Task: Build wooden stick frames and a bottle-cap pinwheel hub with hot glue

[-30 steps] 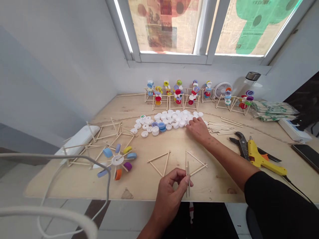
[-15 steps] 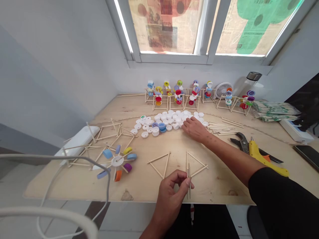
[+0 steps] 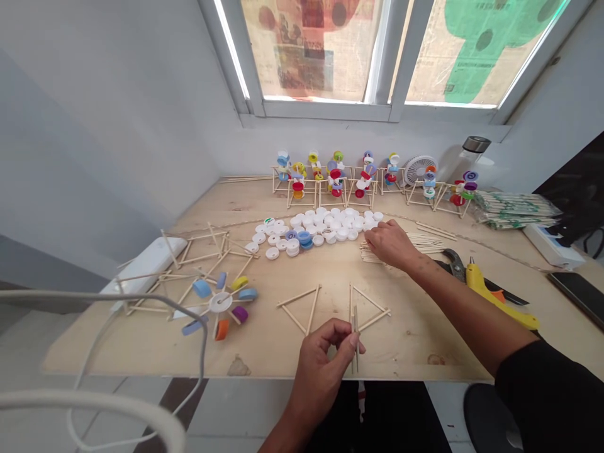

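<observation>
Near the table's front edge my left hand is closed in a pinch on a couple of thin wooden sticks, which point away from me. Just beyond them lie two triangles of glued sticks, a left triangle and a right triangle; the held sticks overlap the right one's near side in view. My right hand reaches over a pile of loose sticks, its fingers bunched downward at the pile's left end. What its fingertips hold, if anything, is hidden. White bottle caps spread left of that hand.
A wheel of coloured caps and stick frames lie at left, by a white power strip and a cable. Finished cap wheels on stands line the back. Pliers and a yellow glue gun lie right.
My right hand has moved right, from the edge of the caps to the stick pile, uncovering more caps. My left hand keeps its pinch on the sticks. The view has shifted slightly.
</observation>
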The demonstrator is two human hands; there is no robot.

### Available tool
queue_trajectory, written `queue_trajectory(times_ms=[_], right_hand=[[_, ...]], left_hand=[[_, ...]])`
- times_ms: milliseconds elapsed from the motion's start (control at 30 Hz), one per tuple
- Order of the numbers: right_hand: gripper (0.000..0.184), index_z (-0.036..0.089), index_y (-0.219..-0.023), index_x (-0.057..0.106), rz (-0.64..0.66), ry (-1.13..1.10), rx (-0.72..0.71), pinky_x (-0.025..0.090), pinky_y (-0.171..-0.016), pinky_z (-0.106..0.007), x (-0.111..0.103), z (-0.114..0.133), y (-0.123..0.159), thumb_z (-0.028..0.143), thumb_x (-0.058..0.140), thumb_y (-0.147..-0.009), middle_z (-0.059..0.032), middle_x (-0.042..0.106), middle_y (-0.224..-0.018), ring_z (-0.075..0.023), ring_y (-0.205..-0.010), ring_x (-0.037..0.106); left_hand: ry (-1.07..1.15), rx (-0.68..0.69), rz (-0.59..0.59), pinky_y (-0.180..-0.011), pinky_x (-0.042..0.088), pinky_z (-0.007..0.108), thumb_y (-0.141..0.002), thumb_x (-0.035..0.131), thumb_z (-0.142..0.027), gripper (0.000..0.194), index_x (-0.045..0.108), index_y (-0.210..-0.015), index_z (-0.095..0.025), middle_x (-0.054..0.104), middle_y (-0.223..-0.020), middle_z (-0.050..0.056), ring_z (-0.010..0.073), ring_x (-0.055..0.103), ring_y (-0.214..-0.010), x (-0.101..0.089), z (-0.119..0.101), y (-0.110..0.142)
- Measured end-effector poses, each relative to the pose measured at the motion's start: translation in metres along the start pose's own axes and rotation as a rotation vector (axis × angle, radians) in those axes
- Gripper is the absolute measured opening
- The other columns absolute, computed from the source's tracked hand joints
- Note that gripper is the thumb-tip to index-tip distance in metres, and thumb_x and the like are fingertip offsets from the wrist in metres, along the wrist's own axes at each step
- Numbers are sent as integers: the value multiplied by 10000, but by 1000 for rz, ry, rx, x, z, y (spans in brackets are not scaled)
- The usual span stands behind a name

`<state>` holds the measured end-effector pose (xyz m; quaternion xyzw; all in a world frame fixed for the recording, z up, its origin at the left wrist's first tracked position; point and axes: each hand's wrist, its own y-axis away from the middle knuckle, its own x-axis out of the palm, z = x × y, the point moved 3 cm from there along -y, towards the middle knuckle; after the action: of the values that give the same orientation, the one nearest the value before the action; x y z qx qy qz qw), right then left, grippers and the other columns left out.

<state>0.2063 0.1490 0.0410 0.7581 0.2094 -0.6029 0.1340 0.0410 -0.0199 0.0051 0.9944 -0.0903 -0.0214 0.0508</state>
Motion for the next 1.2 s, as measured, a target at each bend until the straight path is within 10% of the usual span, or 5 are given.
queue_trajectory(times_ms=[467, 733, 1200], right_hand=[[220, 165, -842, 649, -27, -290, 271, 345, -637, -257, -15, -25, 25, 215, 435, -856, -56, 686, -800, -172, -748, 579], [201, 184, -794, 633, 25, -1348, 27, 428, -603, -224, -44, 61, 100, 357, 538, -831, 7, 636, -694, -118, -646, 564], [222, 189, -724, 588, -257, -1526, 424, 422, -561, -223, -11, 83, 132, 380, 543, -828, 21, 594, -564, -113, -551, 544]], left_hand=[[36, -7, -7, -658, 419, 254, -789, 573, -355, 219, 583, -689, -160, 641, -662, 30, 146, 548, -650, 0, -6, -1], [76, 13, 46, -644, 421, 242, -792, 575, -361, 232, 570, -673, -161, 589, -602, 6, 132, 520, -616, 11, -14, -4], [126, -50, 128, -567, 449, 238, -800, 554, -400, 272, 619, -857, -142, 607, -646, 15, 114, 534, -545, 20, -8, -3]])
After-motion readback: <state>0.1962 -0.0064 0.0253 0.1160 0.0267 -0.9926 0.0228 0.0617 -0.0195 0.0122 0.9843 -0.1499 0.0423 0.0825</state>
